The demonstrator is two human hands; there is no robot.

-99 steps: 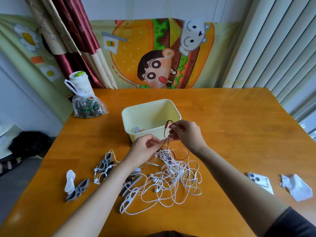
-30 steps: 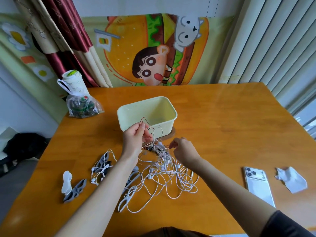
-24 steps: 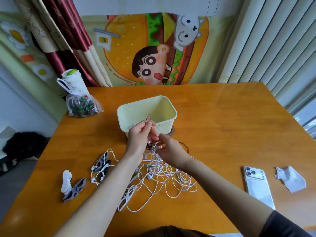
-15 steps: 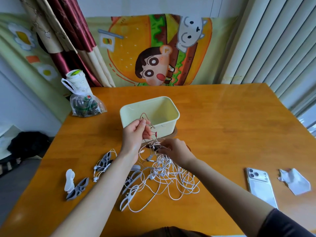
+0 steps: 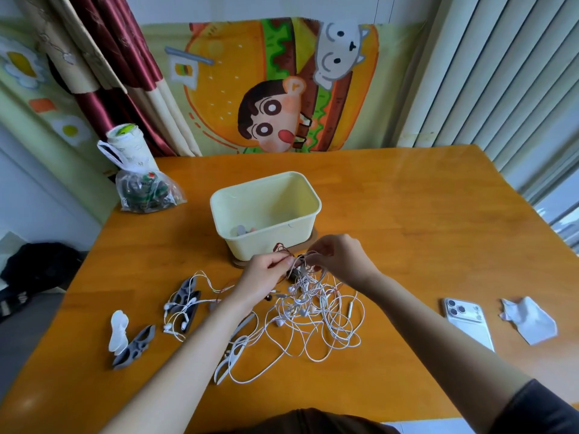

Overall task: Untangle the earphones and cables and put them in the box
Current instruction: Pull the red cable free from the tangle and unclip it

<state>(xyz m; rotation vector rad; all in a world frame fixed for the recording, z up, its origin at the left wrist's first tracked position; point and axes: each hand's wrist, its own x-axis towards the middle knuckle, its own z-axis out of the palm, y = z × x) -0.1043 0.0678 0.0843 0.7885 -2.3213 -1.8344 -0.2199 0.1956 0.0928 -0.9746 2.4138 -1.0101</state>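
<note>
2 hands: we saw the left hand (image 5: pixel 266 274) and right hand (image 5: pixel 338 261) close together, just in front of the box (image 5: pixel 260 245).
Left fingers (image 5: pixel 282 261): they pinched a dark red cable (image 5: pixel 283 247) at the top of the heap.
Right fingers (image 5: pixel 319 249): they were curled round strands of the white tangle (image 5: pixel 313 311), just beside the left ones.
White tangle: its top was lifted between the hands, while its loops lay spread on the desk (image 5: pixel 407 214) below them.
Box: pale yellow and open, it stood beyond the hands; we could not identify the small items inside.
Desk, left side: 1 more earphone set (image 5: pixel 183 305), 1 grey winder (image 5: pixel 134 347), 1 white winder (image 5: pixel 118 330) and a plastic bag (image 5: pixel 147 189).
Desk, right side: a phone (image 5: pixel 468 324) lay face down, near a crumpled paper (image 5: pixel 529 321).
</note>
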